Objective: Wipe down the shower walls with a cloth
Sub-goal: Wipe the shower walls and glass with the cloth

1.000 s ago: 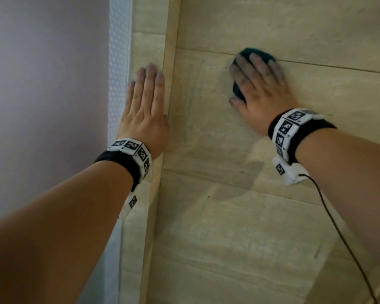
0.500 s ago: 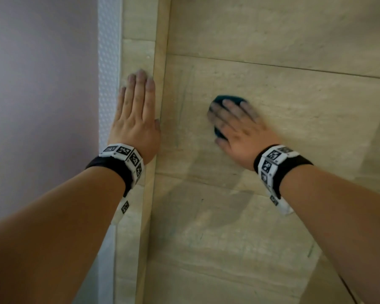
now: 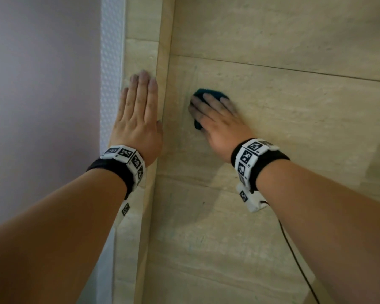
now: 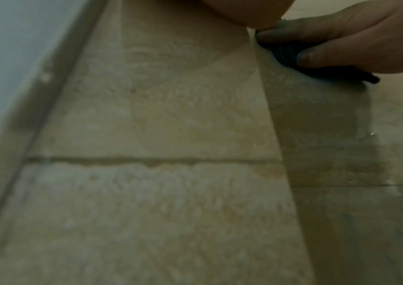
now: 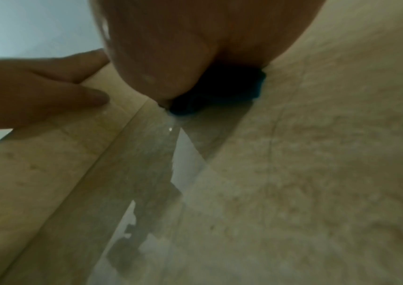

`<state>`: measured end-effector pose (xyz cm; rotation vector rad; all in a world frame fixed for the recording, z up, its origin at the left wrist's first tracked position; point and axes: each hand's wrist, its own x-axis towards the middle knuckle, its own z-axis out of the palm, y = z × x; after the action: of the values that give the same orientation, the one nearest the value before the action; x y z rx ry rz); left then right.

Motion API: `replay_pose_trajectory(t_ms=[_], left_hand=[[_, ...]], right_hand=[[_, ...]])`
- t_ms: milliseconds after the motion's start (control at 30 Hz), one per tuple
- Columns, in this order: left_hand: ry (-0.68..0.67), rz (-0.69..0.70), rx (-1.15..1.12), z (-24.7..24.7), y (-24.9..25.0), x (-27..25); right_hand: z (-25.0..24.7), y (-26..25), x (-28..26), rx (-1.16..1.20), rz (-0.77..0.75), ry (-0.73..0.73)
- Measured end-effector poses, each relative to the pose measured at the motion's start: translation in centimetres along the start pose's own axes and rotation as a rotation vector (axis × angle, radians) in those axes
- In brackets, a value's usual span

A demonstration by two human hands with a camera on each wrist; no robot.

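A dark teal cloth lies against the beige tiled shower wall, just below a horizontal grout line. My right hand presses it flat to the tile with fingers spread and straight; only the cloth's top and left edges show. In the left wrist view the cloth sticks out from under the right hand. In the right wrist view the cloth sits beneath my palm. My left hand rests flat and empty on the narrow tiled strip left of the corner edge, also visible as the left hand.
A vertical corner edge separates the two tiled faces. Left of it run a white textured strip and a pale purple wall. A black cable hangs from my right wrist. A wet streak runs down the tile.
My right hand has slid the cloth down from the grout line and left toward the corner edge. The left hand has stayed flat on the narrow strip.
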<state>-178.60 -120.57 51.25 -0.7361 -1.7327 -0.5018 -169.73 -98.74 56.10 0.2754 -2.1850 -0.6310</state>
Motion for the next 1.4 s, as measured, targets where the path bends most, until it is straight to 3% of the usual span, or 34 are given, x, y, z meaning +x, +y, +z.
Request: replay_pose_trajectory(t_ms=[133, 200, 267, 400, 533, 733, 1000, 1167, 1300, 1400], left_hand=[[0.010, 0.003, -0.001, 0.2, 0.0, 0.0], [0.019, 0.004, -0.001, 0.3, -0.1, 0.0], [0.017, 0.003, 0.001, 0.2, -0.1, 0.0], [0.018, -0.002, -0.010, 0.1, 0.0, 0.1], [0.013, -0.006, -0.003, 0.2, 0.0, 0.0], [0.007, -0.008, 0.015, 0.1, 0.0, 0.0], [0.013, -0.006, 0.008, 0.1, 0.1, 0.0], [0.032, -0.002, 0.006, 0.1, 0.1, 0.0], [0.047, 0.005, 0.007, 0.3, 0.1, -0.1], [0.050, 0.004, 0.017, 0.4, 0.0, 0.0]], right_hand=[[-2.1, 1.5, 0.4, 0.044, -0.080, -0.005], [-3.5, 1.3, 0.8, 0.039, -0.025, 0.014], [-4.8, 0.7, 1.3, 0.110, 0.106, 0.003], [-6.6, -0.6, 1.8, 0.568, 0.420, -0.093], [-5.9, -1.3, 1.4, 0.778, 0.604, -0.205], [-5.9, -2.5, 0.4, 1.380, 0.915, -0.158], [-6.0, -2.5, -0.2, 1.168, 0.867, -0.028], [-5.7, -2.2, 0.0, 1.186, 0.838, -0.059], [-6.6, -2.0, 0.3, 0.908, 0.620, -0.119], [-6.8, -1.4, 0.7, 0.633, 0.451, -0.028]])
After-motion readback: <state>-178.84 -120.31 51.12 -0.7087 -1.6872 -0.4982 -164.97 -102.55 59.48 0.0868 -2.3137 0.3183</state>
